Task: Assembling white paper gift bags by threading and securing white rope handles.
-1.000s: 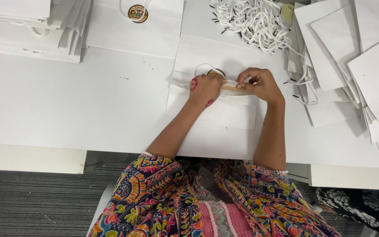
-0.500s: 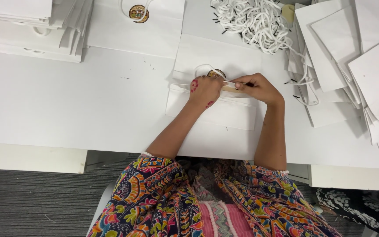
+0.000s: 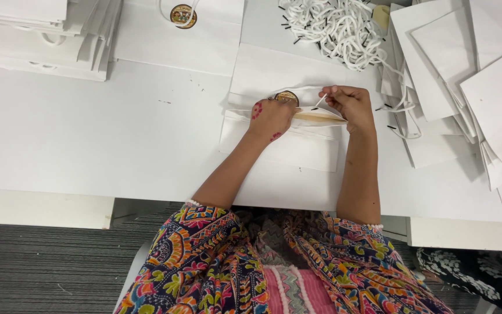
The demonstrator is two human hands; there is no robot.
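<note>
A flat white paper bag [image 3: 286,148] lies in front of me on the white table [image 3: 88,139], its mouth pointing away from me. My left hand [image 3: 269,116] presses down on the bag's upper edge, beside a round gold sticker [image 3: 286,96]. My right hand [image 3: 350,104] pinches a white cord [image 3: 321,100] at the bag's open mouth, where the tan inner card shows. Both hands are closed on the bag's rim.
A heap of white cord handles [image 3: 335,26] lies at the back. Stacks of flat white bags sit at the far left [image 3: 36,35] and at the right [image 3: 472,87]. Another bag with a gold sticker [image 3: 182,14] lies behind.
My hands have stayed at the bag's mouth, shifting only slightly; the right hand now holds the cord end up more clearly.
</note>
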